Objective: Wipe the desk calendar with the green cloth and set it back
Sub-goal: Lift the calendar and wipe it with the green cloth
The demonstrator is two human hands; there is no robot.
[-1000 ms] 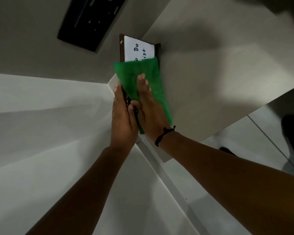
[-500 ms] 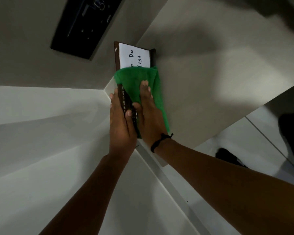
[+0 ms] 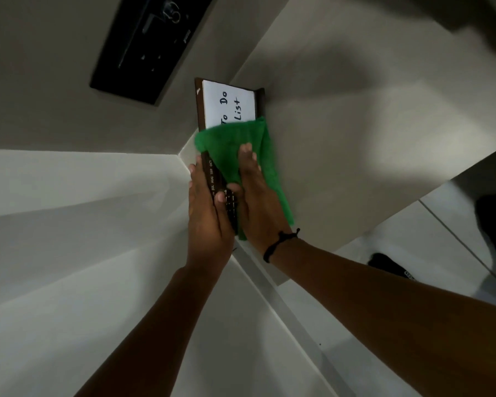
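Note:
The desk calendar (image 3: 228,106) is a dark wooden frame with a white "To Do List" pad at its far end and month labels along its near left edge. It lies against the beige desk top (image 3: 370,138). My left hand (image 3: 208,213) grips the calendar's near left edge, thumb on its face. The green cloth (image 3: 226,147) is spread over the calendar's middle. My right hand (image 3: 258,196) lies flat on the cloth, pressing it onto the calendar, a black cord around its wrist.
A black panel (image 3: 146,44) with small fittings hangs on the wall at the upper left. White wall surfaces (image 3: 69,224) fill the left. The desk's near edge (image 3: 284,282) runs diagonally, with a white tiled floor (image 3: 441,239) and a dark shoe (image 3: 390,266) to the right.
My right hand and the green cloth have slid back toward me down the calendar, uncovering more of the white pad. My left hand keeps its hold on the frame.

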